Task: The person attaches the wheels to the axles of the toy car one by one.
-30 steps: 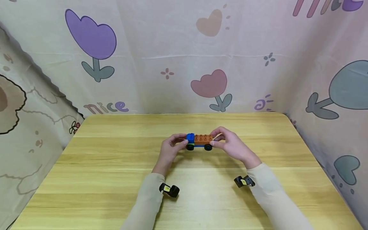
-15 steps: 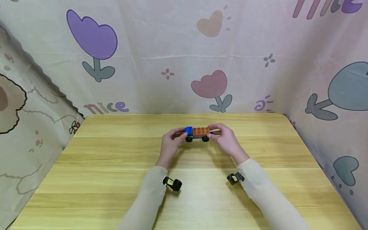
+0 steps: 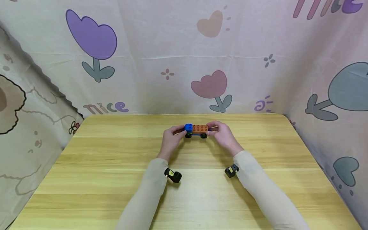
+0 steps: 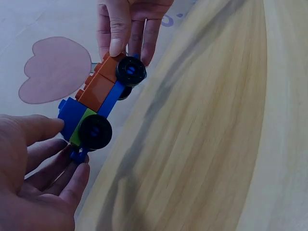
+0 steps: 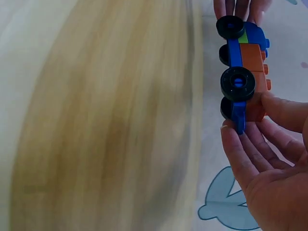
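A toy truck built of blocks (image 3: 198, 129) is held up off the table between both hands. It has a blue front block, a green block under that, orange studded blocks (image 4: 98, 89) behind, a blue base and black wheels (image 4: 95, 132). My left hand (image 3: 171, 140) pinches the blue front end, thumb on the near side and fingers at the far side. My right hand (image 3: 225, 135) grips the orange rear end, where a blue hitch (image 5: 238, 118) sticks out between thumb and fingers. The truck stays level, wheels down, in the head view.
The wooden table (image 3: 115, 179) spreads below, with shadows of the arms on it. A patterned cloth (image 3: 149, 38) hangs behind and at both sides. A small black camera sits at each wrist, the left camera (image 3: 173, 175) and the right camera (image 3: 231, 171).
Both hands have moved the truck away toward the back of the table and slightly left. The grip of each hand looks the same.
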The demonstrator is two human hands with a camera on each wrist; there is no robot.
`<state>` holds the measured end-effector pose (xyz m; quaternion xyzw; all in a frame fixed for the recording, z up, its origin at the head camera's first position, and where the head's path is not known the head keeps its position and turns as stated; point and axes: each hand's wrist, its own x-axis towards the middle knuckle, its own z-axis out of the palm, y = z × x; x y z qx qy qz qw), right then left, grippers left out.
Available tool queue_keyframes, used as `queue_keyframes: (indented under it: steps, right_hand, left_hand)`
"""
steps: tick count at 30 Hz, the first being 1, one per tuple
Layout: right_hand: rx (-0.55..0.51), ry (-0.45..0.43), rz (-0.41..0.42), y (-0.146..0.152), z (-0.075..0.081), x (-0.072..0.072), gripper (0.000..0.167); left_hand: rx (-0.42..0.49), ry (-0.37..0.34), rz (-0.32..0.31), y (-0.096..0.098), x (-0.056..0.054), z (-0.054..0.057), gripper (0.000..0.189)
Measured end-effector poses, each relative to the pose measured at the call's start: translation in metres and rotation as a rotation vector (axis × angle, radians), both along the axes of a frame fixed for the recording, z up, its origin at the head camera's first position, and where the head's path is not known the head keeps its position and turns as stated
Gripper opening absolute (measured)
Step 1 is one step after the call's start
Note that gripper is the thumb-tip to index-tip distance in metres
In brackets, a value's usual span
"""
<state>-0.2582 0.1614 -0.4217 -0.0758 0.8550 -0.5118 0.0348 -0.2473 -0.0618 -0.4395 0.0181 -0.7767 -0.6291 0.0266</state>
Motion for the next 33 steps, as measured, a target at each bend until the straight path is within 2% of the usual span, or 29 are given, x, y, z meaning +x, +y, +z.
queue_keyframes:
  steps: [6,11,17,23,33]
  right_hand:
    - [0.009,-0.031,0.015,-0.003,-0.004,-0.005,0.035]
    - [0.063,-0.043,0.012,-0.005,-0.005,-0.006,0.033]
    - [0.074,-0.069,0.001,-0.005,-0.006,-0.008,0.033]
    - [0.085,-0.073,0.009,-0.006,-0.010,-0.012,0.032]
    - [0.094,-0.071,0.026,-0.005,-0.009,-0.011,0.034]
  left_hand:
    - [-0.002,-0.015,-0.028,-0.002,-0.004,-0.005,0.030]
    - [-0.028,-0.026,-0.041,0.000,-0.006,-0.009,0.032]
    - [-0.064,-0.044,-0.050,0.001,-0.008,-0.014,0.031]
    - [-0.090,-0.062,-0.051,0.000,-0.008,-0.014,0.032]
    - [-0.095,-0.051,-0.070,-0.004,-0.007,-0.013,0.035]
